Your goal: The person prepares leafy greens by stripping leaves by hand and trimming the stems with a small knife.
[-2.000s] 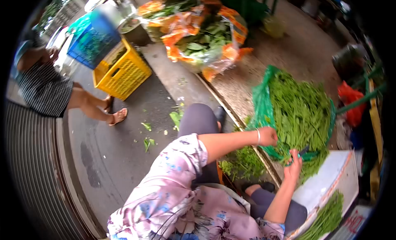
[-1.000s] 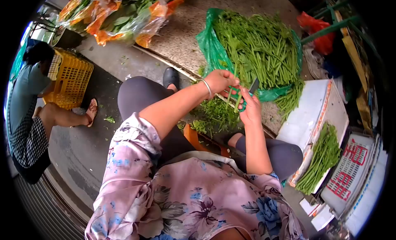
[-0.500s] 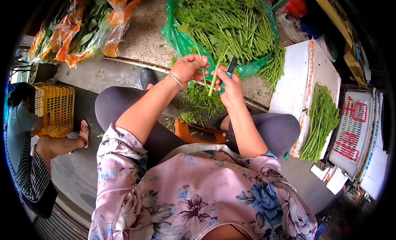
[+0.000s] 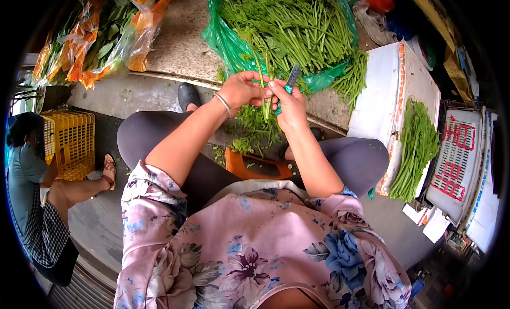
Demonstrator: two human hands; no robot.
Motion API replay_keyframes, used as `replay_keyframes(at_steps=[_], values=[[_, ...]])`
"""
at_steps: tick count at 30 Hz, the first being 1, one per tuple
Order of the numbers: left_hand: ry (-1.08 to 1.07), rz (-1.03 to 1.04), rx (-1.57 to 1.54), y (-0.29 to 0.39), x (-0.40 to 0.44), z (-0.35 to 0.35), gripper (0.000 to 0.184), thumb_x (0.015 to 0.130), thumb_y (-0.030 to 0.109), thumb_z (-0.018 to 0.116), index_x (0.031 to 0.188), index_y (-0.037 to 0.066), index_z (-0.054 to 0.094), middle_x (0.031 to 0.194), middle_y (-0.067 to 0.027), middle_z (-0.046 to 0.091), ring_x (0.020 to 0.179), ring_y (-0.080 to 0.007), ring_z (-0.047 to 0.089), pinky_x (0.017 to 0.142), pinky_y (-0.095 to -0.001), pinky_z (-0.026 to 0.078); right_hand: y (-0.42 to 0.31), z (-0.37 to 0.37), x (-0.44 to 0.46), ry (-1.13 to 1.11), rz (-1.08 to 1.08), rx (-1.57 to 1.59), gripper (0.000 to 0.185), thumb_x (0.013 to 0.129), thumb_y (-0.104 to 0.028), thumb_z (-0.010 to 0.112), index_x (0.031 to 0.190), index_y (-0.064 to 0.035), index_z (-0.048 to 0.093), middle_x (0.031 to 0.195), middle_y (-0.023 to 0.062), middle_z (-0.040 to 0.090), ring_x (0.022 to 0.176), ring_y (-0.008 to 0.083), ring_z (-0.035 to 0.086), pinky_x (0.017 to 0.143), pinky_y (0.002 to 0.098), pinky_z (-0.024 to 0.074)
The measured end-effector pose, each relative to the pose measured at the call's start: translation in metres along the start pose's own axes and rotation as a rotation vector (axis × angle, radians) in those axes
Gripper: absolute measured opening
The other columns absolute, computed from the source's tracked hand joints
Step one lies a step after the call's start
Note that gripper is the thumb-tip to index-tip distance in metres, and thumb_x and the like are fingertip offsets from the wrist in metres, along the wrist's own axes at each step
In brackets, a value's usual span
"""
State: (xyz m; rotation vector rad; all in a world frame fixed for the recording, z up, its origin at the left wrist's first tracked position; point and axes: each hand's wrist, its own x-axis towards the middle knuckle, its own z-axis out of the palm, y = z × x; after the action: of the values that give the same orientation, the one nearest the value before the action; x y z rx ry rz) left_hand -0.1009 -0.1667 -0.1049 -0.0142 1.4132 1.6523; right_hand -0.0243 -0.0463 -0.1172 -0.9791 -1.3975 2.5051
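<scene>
My left hand [image 4: 245, 90], with a bracelet at its wrist, is pinched around thin green leafy stalks [image 4: 266, 111] that point up and down between my hands. My right hand [image 4: 291, 108] grips a small knife [image 4: 293, 78] with a teal handle, its dark blade pointing up. The thumb and fingers of that hand also meet the stalks. Just beyond my hands lies a big heap of similar green stalks [image 4: 297, 27] on a green plastic bag [image 4: 223, 49]. Below my hands, trimmed leaves [image 4: 252, 129] are scattered on the ground.
An orange stool-like object [image 4: 249, 166] is between my legs. To the right, a bundle of greens [image 4: 414, 149] rests against a white foam box [image 4: 374, 96]. Bagged leafy vegetables [image 4: 106, 38] lie upper left. A seated person [image 4: 32, 171] is beside a yellow crate [image 4: 69, 144].
My hands have come closer together, and the stalks that were apart now lie side by side between them. The knife has shifted slightly left with my right hand.
</scene>
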Motion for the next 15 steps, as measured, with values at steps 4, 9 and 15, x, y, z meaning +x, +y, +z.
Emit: replay_keyframes(at_steps=[4,9,15], values=[[-0.028,-0.003,-0.043,-0.006,0.004,-0.007,0.022,0.075,0.005,0.065,0.095,0.007,0.056,0.076,-0.0026,0.062,0.066,-0.0092,0.057,0.053,-0.0205,0.045,-0.003,-0.005,-0.003,-0.019,0.039,-0.030,0.025,0.080,-0.024,0.062,0.094,-0.0030,0.057,0.068,-0.0006,0.052,0.053,0.0043,0.044,0.045,0.0192,0.0338],[-0.011,-0.039,-0.029,-0.003,0.001,-0.007,0.023,0.075,0.005,0.065,0.096,0.007,0.056,0.076,-0.0016,0.062,0.067,-0.0092,0.057,0.054,-0.0210,0.044,-0.001,-0.016,-0.001,-0.132,-0.072,-0.131,0.042,0.084,-0.028,0.057,0.115,0.0001,0.050,0.072,-0.0014,0.052,0.063,0.0036,0.043,0.053,0.0189,0.0343],[-0.033,-0.065,0.025,-0.001,-0.001,-0.007,0.023,0.075,0.005,0.065,0.097,0.007,0.057,0.076,-0.0004,0.062,0.067,-0.0079,0.057,0.053,-0.0206,0.042,0.007,-0.018,0.008,-0.139,-0.189,-0.291,0.050,0.083,-0.028,0.058,0.120,0.0026,0.044,0.087,0.0012,0.056,0.072,0.0065,0.047,0.064,0.0191,0.0396]])
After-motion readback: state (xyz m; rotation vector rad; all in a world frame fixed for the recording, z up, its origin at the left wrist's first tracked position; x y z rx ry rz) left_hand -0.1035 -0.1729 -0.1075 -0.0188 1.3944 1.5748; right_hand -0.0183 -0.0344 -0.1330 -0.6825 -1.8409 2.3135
